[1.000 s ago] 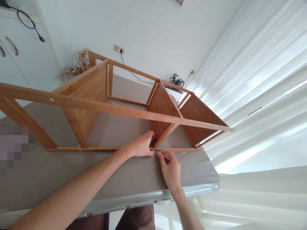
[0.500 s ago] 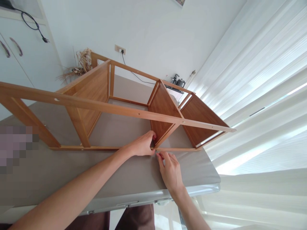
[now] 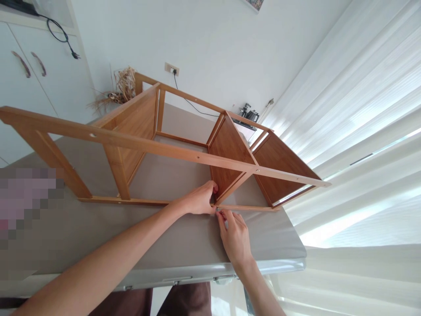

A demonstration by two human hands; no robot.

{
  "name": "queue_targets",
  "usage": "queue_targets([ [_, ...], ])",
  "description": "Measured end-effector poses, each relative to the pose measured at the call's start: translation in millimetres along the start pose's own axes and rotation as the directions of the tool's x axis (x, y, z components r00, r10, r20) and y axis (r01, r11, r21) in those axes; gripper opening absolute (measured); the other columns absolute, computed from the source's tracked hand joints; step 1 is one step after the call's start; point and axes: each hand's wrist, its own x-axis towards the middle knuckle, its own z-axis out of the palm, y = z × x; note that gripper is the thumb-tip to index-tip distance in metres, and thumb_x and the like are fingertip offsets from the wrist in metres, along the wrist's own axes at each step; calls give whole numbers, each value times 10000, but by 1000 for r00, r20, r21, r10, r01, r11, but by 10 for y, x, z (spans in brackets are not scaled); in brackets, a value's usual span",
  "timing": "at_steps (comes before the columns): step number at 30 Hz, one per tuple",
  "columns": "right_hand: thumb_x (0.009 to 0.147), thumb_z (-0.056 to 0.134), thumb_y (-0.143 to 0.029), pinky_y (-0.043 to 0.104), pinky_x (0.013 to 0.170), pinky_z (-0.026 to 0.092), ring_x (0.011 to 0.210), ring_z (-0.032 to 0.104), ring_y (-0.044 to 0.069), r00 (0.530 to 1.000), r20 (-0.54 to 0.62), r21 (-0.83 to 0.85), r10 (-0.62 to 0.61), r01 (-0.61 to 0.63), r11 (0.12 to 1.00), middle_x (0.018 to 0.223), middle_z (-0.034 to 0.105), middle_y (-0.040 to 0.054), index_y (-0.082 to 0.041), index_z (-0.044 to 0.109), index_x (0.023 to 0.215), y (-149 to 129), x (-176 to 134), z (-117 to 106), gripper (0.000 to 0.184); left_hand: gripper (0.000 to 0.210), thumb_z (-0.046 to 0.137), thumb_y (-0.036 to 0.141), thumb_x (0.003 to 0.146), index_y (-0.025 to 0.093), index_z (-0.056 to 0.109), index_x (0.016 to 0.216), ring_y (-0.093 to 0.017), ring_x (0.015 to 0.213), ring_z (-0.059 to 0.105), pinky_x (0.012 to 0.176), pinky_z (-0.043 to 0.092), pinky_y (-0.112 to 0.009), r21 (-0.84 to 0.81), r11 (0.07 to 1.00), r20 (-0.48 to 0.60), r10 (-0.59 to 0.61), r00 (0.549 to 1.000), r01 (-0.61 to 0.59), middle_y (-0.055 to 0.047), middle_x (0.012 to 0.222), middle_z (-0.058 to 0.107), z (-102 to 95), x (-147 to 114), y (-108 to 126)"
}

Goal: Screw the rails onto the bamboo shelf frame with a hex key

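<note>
A wooden shelf unit (image 3: 177, 149) lies on its side on the table. My left hand (image 3: 204, 198) is closed around its lower rail where the middle shelf panel (image 3: 226, 153) meets it, the thumb and fingers on either side of the joint. Just right of it, my right hand (image 3: 234, 230) pinches a small metal screw (image 3: 217, 210) between thumb and fingers. The screw's tip is at the outer face of the lower rail; I cannot tell how far it sits in a hole. Small holes and fittings show along the upper rail.
The table (image 3: 158, 245) has a grey cover, its front edge close to my body. Dried plants (image 3: 123, 87) stand behind the unit. White curtains (image 3: 358, 131) hang at the right. A black cable (image 3: 194, 107) runs from a wall socket (image 3: 172, 69). A blurred patch covers the left side.
The whole view has shifted slightly to the right. Both hands stay at the same joint, and the right fingers with the screw are a little nearer the rail.
</note>
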Motion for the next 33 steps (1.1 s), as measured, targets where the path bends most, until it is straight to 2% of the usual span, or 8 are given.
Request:
queue_targets([
  [3, 1065, 452, -336, 297, 691, 447, 719, 634, 191, 994, 31, 96, 110, -112, 989, 801, 728, 37, -228, 640, 886, 11, 12, -3, 282, 534, 744, 383, 655, 209, 456, 1070, -194, 754, 615, 633, 461, -298, 5, 1000, 9, 2, 1000, -2, -11, 915, 629, -3, -2, 4],
  [6, 1026, 501, -453, 279, 648, 450, 699, 647, 187, 956, 91, 213, 278, -291, 933, 806, 747, 24, -243, 644, 868, -1, 47, -29, 299, 525, 738, 374, 663, 206, 453, 1070, -185, 744, 598, 631, 467, -297, -1, 1000, 16, 6, 1000, -6, -13, 925, 622, -5, -4, 2],
  [12, 937, 585, -579, 282, 637, 488, 639, 684, 196, 837, 222, 425, 500, -545, 723, 747, 757, 9, -251, 644, 881, -36, 106, -84, 338, 485, 722, 336, 685, 208, 453, 1068, -177, 744, 598, 645, 481, -297, -11, 1000, 18, -1, 1000, 2, -18, 935, 625, -28, -24, 42],
  [16, 852, 666, -635, 305, 664, 525, 695, 734, 235, 748, 315, 531, 584, -649, 545, 772, 777, 34, -239, 638, 869, 6, 116, -66, 398, 483, 722, 336, 684, 216, 445, 1061, -172, 726, 599, 631, 472, -294, -11, 1000, 13, -1, 1000, 1, -8, 917, 624, -16, -18, 32],
  [18, 833, 685, -638, 310, 668, 533, 707, 741, 241, 722, 343, 556, 601, -672, 489, 802, 787, 49, -232, 635, 861, 26, 126, -57, 410, 494, 726, 346, 685, 216, 445, 1069, -169, 711, 594, 624, 466, -293, -3, 1000, 7, 4, 1000, -4, 2, 894, 620, 5, -6, 5],
  [21, 836, 690, -619, 320, 683, 543, 714, 744, 244, 712, 366, 564, 599, -682, 466, 825, 793, 59, -228, 645, 871, 38, 141, -57, 396, 477, 714, 361, 703, 213, 447, 1070, -165, 701, 584, 623, 464, -293, 6, 1000, 1, 22, 1000, -22, 10, 867, 610, 30, 10, -33],
  [25, 847, 679, -606, 317, 647, 550, 675, 742, 243, 729, 338, 568, 594, -662, 489, 770, 782, 48, -229, 657, 857, 34, 135, -71, 377, 448, 693, 322, 710, 213, 448, 1069, -160, 694, 578, 624, 461, -289, 21, 999, 11, 25, 1000, -25, 14, 860, 612, 26, 16, -42],
  [33, 899, 629, -585, 294, 663, 535, 692, 734, 217, 790, 240, 515, 565, -596, 616, 754, 771, 19, -244, 640, 882, 0, 29, -67, 342, 469, 692, 340, 707, 217, 439, 1083, -180, 694, 597, 626, 456, -306, 9, 1000, 16, 20, 1000, -20, 9, 856, 619, 33, 21, -60],
])
